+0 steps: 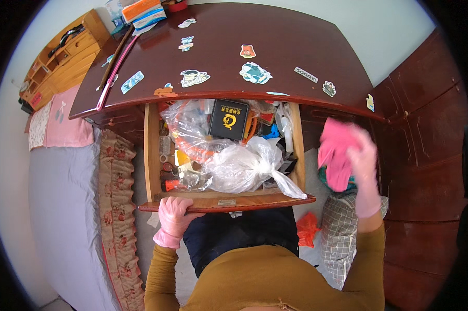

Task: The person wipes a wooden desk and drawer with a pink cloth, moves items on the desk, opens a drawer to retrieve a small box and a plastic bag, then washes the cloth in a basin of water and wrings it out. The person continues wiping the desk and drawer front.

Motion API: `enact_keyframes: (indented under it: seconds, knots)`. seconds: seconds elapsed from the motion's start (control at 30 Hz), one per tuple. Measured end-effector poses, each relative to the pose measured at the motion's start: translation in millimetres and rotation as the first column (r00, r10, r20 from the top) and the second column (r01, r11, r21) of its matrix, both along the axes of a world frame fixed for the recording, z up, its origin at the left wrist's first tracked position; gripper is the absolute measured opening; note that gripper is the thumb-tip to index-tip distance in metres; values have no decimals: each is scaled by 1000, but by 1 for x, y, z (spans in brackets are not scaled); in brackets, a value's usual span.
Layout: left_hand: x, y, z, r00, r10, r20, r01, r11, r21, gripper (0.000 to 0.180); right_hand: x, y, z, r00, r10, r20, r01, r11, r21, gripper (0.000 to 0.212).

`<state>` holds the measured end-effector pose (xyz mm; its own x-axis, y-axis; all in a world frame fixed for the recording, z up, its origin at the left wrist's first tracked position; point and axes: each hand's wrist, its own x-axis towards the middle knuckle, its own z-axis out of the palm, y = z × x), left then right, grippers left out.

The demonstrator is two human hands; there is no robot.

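My left hand (172, 217), in a pale pink glove, is closed over the front edge of a pulled-out wooden drawer (265, 201). Off to the right of the drawer, my right hand (364, 158), gloved too and slightly blurred, grips a bright pink cloth (337, 153) that hangs down. Inside the drawer lie a knotted white plastic bag (239, 166), a clear plastic bag (184, 124) with orange things in it, and a black booklet (228, 119) with gold print. Small items, among them an orange-red object (170, 185), fill its left side.
The dark red desk top (218, 67) bears several stickers, with a pink stick (117, 72) and tissue packs (143, 13) at left. A bed (63, 192) stands left, a dark cabinet (420, 124) right. A checked bag (338, 233) and a red plastic bag (307, 229) sit below.
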<state>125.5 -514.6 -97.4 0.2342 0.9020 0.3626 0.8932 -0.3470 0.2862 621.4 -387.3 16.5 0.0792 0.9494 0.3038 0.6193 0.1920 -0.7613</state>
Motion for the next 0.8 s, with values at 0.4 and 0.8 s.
enact_keyframes:
  seconds: [0.4, 0.8]
  knots:
    - [5, 2, 12, 994, -6, 113, 3, 1000, 31, 40, -146, 108, 15, 936, 141, 323, -290, 830, 477, 22]
    - [26, 67, 43, 518, 457, 724, -37, 857, -514, 29, -234, 139, -122, 873, 172, -457, -311, 917, -249, 66]
